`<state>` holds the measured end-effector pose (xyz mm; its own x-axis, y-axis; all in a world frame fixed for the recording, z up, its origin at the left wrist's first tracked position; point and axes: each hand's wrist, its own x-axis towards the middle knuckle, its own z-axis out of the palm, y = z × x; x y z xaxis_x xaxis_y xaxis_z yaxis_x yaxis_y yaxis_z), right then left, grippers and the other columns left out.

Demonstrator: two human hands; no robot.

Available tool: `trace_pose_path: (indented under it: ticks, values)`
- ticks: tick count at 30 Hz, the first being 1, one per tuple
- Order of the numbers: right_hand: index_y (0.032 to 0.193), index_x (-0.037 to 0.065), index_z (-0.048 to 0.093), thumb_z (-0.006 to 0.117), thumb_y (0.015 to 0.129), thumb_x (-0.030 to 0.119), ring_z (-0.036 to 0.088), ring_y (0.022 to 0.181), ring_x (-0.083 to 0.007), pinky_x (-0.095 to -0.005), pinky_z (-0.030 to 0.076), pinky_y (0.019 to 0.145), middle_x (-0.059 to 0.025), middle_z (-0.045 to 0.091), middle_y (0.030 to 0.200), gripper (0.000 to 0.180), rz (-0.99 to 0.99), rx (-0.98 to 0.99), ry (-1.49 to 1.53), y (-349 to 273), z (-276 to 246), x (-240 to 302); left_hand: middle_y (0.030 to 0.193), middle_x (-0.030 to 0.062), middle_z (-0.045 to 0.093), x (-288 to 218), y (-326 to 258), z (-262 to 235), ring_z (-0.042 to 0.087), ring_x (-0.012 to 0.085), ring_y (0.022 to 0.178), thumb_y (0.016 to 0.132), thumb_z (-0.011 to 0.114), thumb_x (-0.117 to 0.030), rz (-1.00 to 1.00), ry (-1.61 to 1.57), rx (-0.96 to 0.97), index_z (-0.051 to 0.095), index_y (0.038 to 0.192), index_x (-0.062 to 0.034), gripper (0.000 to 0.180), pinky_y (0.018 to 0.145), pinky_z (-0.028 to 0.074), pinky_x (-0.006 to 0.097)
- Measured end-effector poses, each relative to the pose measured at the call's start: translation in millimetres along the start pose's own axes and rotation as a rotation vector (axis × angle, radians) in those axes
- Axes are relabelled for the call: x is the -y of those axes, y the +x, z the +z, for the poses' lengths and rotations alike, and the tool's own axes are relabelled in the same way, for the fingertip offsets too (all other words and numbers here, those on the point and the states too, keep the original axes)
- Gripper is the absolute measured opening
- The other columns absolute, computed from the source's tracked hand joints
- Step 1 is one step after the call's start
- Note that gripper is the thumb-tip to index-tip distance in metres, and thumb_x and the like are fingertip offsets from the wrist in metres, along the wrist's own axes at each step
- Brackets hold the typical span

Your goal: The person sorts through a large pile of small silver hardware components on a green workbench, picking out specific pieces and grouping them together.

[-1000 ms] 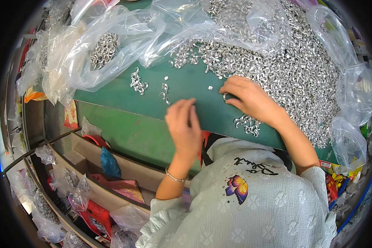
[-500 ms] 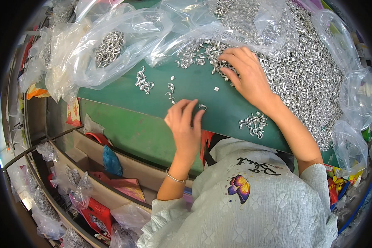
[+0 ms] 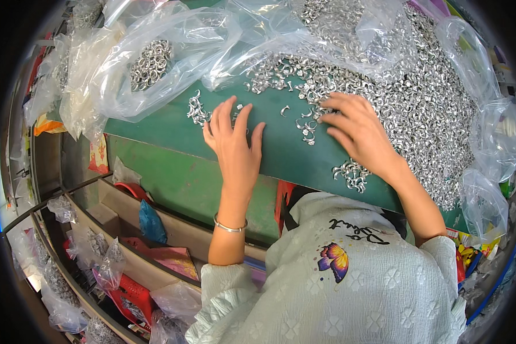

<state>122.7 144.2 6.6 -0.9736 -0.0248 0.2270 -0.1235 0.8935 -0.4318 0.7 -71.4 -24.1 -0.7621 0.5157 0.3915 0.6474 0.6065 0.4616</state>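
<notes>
My left hand (image 3: 233,135) is over the green tabletop, fingers spread and nothing visible in them. Part of a few small silver metal pieces shows between its fingers. Just left of its fingertips lies a small cluster of curved silver metal pieces (image 3: 196,109). My right hand (image 3: 358,133) has its fingers apart at the near left edge of a big heap of shiny curved metal pieces (image 3: 424,109). Several loose pieces (image 3: 307,127) lie beside its fingertips. Below its wrist sits another small group of pieces (image 3: 352,174).
Clear plastic sheeting (image 3: 183,51) lies along the far side of the table, with silver rings (image 3: 151,64) showing at the left. Beneath the table's near edge are shelf compartments holding bagged metal parts, a blue bag (image 3: 152,222) and a red tray (image 3: 133,298).
My left hand has moved left and away from me, and its fingers have spread. My right hand has shifted right and nearer; loose pieces now lie left of it, out from the heap.
</notes>
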Motion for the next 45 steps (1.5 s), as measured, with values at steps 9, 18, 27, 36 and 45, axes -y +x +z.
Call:
trace_pose_path:
  ticks: [9, 18, 27, 36, 45]
  values:
    - [0.100, 0.003, 0.065, 0.071, 0.079, 0.011, 0.055, 0.097, -0.0273, -0.0389, 0.042, 0.085, -0.0074, 0.061, 0.101, 0.023, 0.051, -0.056, -0.067, 57, 51, 31, 0.116, 0.0113, 0.060, 7, -13, 10, 0.056, 0.0308, 0.112, 0.086, 0.065, -0.004, -0.010, -0.085, -0.067, 0.064, 0.107, -0.0022, 0.021, 0.108, 0.032, 0.050]
    - [0.086, 0.005, 0.068, 0.068, 0.078, 0.009, 0.052, 0.095, -0.0241, -0.0362, 0.041, 0.081, -0.0057, 0.059, 0.095, 0.010, 0.064, -0.083, 0.021, 36, 19, 6, 0.110, 0.0057, 0.061, -21, -19, 2, 0.056, 0.0235, 0.101, 0.080, 0.073, -0.007, -0.001, -0.078, 0.067, 0.066, 0.104, -0.0068, 0.025, 0.091, 0.032, 0.037]
    - [0.081, 0.004, 0.066, 0.066, 0.079, 0.008, 0.050, 0.093, -0.0231, -0.0344, 0.037, 0.079, -0.0055, 0.055, 0.093, 0.004, -0.018, -0.046, 0.014, 50, 27, 11, 0.107, 0.0049, 0.060, -11, -21, 4, 0.056, 0.0229, 0.099, 0.081, 0.069, -0.003, -0.020, -0.076, -0.025, 0.067, 0.099, -0.0071, 0.018, 0.089, 0.033, 0.037]
    - [0.088, 0.005, 0.068, 0.072, 0.076, 0.009, 0.051, 0.098, -0.0243, -0.0365, 0.038, 0.083, -0.0050, 0.056, 0.098, 0.013, 0.054, -0.014, -0.031, 21, 7, 6, 0.109, 0.0042, 0.061, -35, 6, 19, 0.056, 0.0235, 0.104, 0.077, 0.074, -0.006, 0.146, -0.189, 0.187, 0.066, 0.104, -0.0071, 0.027, 0.091, 0.034, 0.039]
    - [0.082, 0.007, 0.064, 0.071, 0.076, 0.011, 0.050, 0.096, -0.0224, -0.0354, 0.038, 0.081, -0.0039, 0.055, 0.095, 0.009, -0.010, -0.086, -0.042, 28, 26, 8, 0.111, 0.0055, 0.059, -33, -6, 5, 0.055, 0.0240, 0.104, 0.081, 0.068, -0.002, 0.074, -0.110, 0.110, 0.064, 0.107, -0.0062, 0.027, 0.092, 0.033, 0.039]
